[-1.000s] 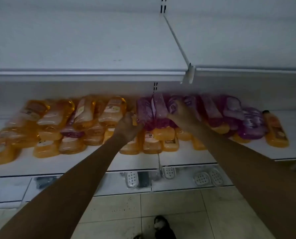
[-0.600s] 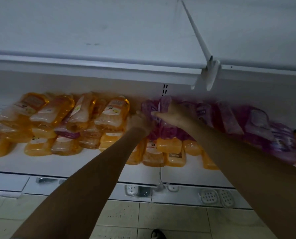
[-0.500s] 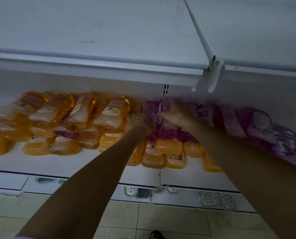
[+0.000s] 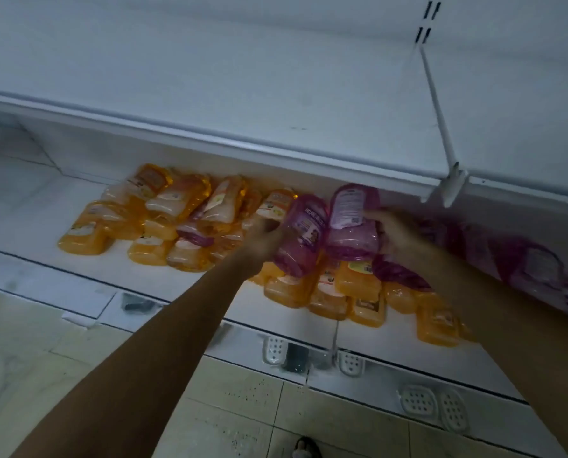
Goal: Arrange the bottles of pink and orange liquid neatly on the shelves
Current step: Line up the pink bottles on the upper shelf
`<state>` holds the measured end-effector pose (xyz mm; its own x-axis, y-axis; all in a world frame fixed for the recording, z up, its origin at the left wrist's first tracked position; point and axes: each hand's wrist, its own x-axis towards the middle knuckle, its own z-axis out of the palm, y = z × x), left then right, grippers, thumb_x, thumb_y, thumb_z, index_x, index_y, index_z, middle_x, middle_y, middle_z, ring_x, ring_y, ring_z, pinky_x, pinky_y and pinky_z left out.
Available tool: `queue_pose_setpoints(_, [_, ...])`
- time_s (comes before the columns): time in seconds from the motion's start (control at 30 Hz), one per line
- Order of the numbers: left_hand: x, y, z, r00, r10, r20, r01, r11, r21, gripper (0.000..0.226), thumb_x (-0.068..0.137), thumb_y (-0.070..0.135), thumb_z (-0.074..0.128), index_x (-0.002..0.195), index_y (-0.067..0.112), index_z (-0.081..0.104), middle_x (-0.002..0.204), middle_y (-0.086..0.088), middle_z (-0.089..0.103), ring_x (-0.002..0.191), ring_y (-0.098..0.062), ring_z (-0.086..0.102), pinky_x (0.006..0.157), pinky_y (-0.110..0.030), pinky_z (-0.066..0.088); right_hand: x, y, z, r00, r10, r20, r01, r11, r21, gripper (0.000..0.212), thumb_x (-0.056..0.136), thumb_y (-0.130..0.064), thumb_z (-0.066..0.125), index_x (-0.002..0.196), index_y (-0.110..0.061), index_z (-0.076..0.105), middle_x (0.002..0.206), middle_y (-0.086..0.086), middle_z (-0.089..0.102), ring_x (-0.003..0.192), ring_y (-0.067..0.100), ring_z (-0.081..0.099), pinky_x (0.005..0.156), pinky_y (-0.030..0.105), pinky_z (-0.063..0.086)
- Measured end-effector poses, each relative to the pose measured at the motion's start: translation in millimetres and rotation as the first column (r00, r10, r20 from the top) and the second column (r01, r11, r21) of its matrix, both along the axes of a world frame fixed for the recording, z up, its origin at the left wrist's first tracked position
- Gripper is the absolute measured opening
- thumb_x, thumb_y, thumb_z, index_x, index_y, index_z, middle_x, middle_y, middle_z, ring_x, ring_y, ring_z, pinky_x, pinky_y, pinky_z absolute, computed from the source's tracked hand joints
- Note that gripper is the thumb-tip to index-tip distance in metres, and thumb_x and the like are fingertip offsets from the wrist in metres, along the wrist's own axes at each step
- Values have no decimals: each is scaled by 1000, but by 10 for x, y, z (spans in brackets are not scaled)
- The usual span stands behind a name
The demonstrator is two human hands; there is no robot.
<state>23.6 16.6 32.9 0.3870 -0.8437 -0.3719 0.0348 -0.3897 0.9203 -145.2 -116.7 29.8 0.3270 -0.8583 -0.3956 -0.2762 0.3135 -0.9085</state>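
Your left hand [image 4: 264, 241] is curled against the side of the left pink bottle [image 4: 304, 238], and your right hand [image 4: 393, 231] grips the right pink bottle [image 4: 353, 226] from the other side. Both hands are blurred, so the exact finger placement is unclear. The two bottles are side by side, touching or nearly so, raised above the heap on the lower shelf [image 4: 44, 266].

This looks like the picking-out step: pink is being separated from orange. Next, you need a bare spot to stand these two upright, probably the upper shelf [image 4: 209, 77].

Directly beneath your hands lie orange bottles [image 4: 358, 282] on their sides. Another orange pile [image 4: 163, 223] sits to the left with a pink one [image 4: 193, 236] trapped in it. More pink bottles [image 4: 537, 269] trail off to your right.

Watch the upper shelf's front lip and its bracket [image 4: 454, 185] just above the bottles when you lift. The loose heap may slide as you pull away.
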Motion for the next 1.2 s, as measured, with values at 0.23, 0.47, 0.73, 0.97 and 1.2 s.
queue_pose_setpoints(0.23, [527, 1136, 149, 909, 273, -315, -314, 945, -87, 27, 86, 11, 62, 112, 3, 54, 104, -16, 66, 85, -28, 67, 69, -40, 58, 625, 1055, 268, 830, 86, 550, -330, 872, 361, 33, 74, -18, 50, 102, -6, 64, 83, 11, 73, 71, 24, 71, 63, 37, 59])
queue_pose_setpoints(0.47, [1405, 2832, 599, 841, 398, -367, -482, 859, -172, 39, 77, 10, 61, 112, -7, 55, 100, -21, 66, 78, -28, 68, 61, -31, 58, 1980, 2607, 499, 679, 212, 703, -595, 719, 358, 46, 54, -52, 81, 74, -11, 77, 74, 7, 71, 63, 19, 67, 65, 30, 57])
queue_pose_setpoints(0.73, [2180, 4139, 1227, 737, 648, -189, -675, 701, -231, 19, 86, 13, 55, 103, 4, 58, 88, -13, 68, 68, -21, 67, 50, -24, 53, 3065, 3588, 1019, 618, 390, 683, -735, 596, 324, 61, 72, -54, 61, 105, -2, 58, 80, 11, 62, 67, 21, 60, 68, 32, 52])
queue_pose_setpoints(0.97, [2713, 4318, 1615, 683, 677, -274, -730, 609, -311, 59, 63, 23, 74, 116, 4, 55, 101, -13, 69, 80, -25, 68, 55, -28, 58, 3917, 3786, 1489, 377, 490, 786, -864, 492, 108, 47, 80, -50, 58, 100, -8, 64, 80, 8, 56, 66, 22, 55, 66, 34, 47])
queue_pose_setpoints(1.2, [3691, 3821, 2033, 712, 655, -253, -692, 593, -411, 55, 68, 19, 74, 118, 3, 54, 106, -16, 67, 83, -26, 68, 51, -29, 56, 4747, 3246, 2085, 429, 471, 771, -775, 631, 46, 46, 84, -47, 46, 95, -6, 63, 77, 9, 62, 68, 23, 60, 68, 32, 54])
